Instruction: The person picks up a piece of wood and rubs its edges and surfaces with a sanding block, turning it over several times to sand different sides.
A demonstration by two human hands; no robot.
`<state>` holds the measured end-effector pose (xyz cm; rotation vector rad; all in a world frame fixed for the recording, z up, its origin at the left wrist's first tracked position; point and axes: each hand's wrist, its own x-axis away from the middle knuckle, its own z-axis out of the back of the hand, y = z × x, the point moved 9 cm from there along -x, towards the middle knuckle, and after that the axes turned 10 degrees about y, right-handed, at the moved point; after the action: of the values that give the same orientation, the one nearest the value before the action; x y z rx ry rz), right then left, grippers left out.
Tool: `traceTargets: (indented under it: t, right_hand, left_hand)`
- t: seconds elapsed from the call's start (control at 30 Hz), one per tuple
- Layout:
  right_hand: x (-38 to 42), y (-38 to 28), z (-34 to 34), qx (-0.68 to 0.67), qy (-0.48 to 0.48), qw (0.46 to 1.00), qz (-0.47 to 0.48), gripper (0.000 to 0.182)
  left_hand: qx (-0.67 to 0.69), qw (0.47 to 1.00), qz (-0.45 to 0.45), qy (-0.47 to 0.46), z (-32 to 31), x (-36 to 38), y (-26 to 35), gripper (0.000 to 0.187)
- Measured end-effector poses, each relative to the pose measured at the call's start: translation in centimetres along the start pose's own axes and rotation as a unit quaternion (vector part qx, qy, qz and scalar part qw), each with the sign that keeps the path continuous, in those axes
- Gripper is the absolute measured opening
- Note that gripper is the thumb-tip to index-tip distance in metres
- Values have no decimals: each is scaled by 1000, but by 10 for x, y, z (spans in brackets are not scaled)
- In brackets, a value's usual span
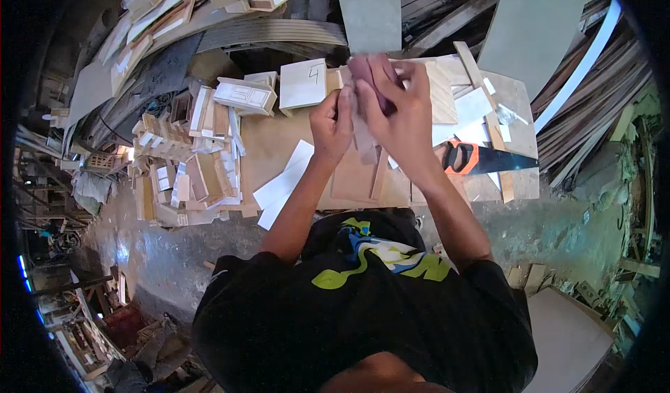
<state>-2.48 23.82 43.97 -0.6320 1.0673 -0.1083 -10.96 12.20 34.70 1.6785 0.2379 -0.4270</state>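
My right hand (405, 117) is wrapped round a reddish-brown folded sheet that looks like sandpaper (370, 68), held up over the workbench (269, 149). Close beside it, my left hand (332, 124) is closed, thumb against the curled fingers; I cannot tell what is between them. A pale, blurred strip (363, 136) shows between the two hands. Just beyond my left hand stands a pale wooden box (303, 84) with a "4" written on it. A handsaw (481, 158) with an orange and black handle lies to the right of my right forearm.
Small wooden boxes (209, 176) are heaped at the bench's left end. White panels (285, 183) lie near my left forearm. Wood strips (488, 107) and offcuts cover the right side. Tall boards (370, 12) lean behind the bench, and stacked planks (593, 114) stand at far right.
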Motion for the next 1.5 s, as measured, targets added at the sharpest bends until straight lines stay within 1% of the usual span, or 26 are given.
traceTargets:
  t: [0.1,0.13,0.2,0.27,0.3,0.33,0.37,0.4,0.53,0.57,0.6,0.7,0.73,0.83,0.9,0.97,1.03,1.1,1.13,1.17,1.23,1.33,1.4,1.43,1.47,1.5]
  right_hand:
    - [25,0,3,-22,-51,998,-38,34]
    - [22,1,2,-13,-53,998,-28,33]
    - [2,-1,-2,-4,-17,1000,-12,34]
    - [-3,-3,-2,-7,-3,1000,7,36]
    - [4,-2,-1,-9,-26,1000,-1,36]
    - [18,-3,3,-12,-49,999,-7,36]
    - [31,-5,3,-15,-74,997,-11,36]
    - [35,-7,6,-27,-64,997,-31,36]
    - [4,-6,3,-6,-12,1000,12,36]
    - [11,-6,4,-1,-23,1000,4,35]
    - [19,-8,6,4,-32,999,1,35]
    - [48,-12,9,-10,-70,997,-11,35]
    - [51,-11,10,-10,-74,997,-10,34]
    - [30,-7,9,12,-48,998,-43,33]
    - [23,-9,5,2,-43,999,-15,34]
    - [51,-14,11,-17,-65,997,-30,34]
    - [56,-13,8,-24,-82,996,-39,34]
    - [55,-8,7,-13,-87,994,-58,34]
    - [40,-7,11,0,-51,997,-56,35]
    - [24,-3,9,7,-28,999,-43,35]
    - [14,-7,8,-7,-17,1000,-25,34]
    - [42,-21,16,-12,-54,998,-19,32]
    - [31,-8,12,-8,-42,998,-40,32]
    - [28,-2,11,-4,-39,997,-62,33]
    - [9,-2,13,-10,-1,999,-38,34]
    - [9,-3,13,-12,-10,999,-38,34]
  left_hand:
    - [22,999,0,27,10,-5,-3,31]
    - [17,1000,7,22,6,-3,-4,31]
    - [1,1000,30,7,0,9,-5,32]
    - [-8,1000,5,14,1,6,4,32]
    - [-12,1000,-12,19,3,1,9,33]
    - [15,999,19,40,11,-3,-1,32]
    - [16,999,12,44,15,-4,-1,32]
    - [18,999,7,46,17,-3,-1,31]
    - [14,999,26,27,5,11,3,33]
    - [16,999,29,25,3,8,5,34]
    - [4,999,4,45,11,2,-3,33]
    - [11,998,-7,64,25,-13,11,33]
    - [38,997,-7,70,23,-10,5,33]
    - [6,999,34,35,11,4,-4,34]
    - [18,998,29,58,17,0,-5,36]
    - [38,995,12,87,24,-17,-2,38]
    - [59,996,35,66,25,-17,-3,39]
    - [77,995,64,30,15,-4,-23,38]
    - [37,998,41,27,8,4,-21,35]
    - [46,997,62,11,2,13,-22,33]
    - [73,995,53,35,0,8,-12,34]
    - [61,996,55,30,10,-5,-18,34]
    - [68,996,57,9,0,1,-15,35]
    - [66,996,67,-5,-4,12,-15,35]
    - [88,991,98,-5,-7,16,-21,36]
    - [109,985,130,-3,-11,20,-23,38]
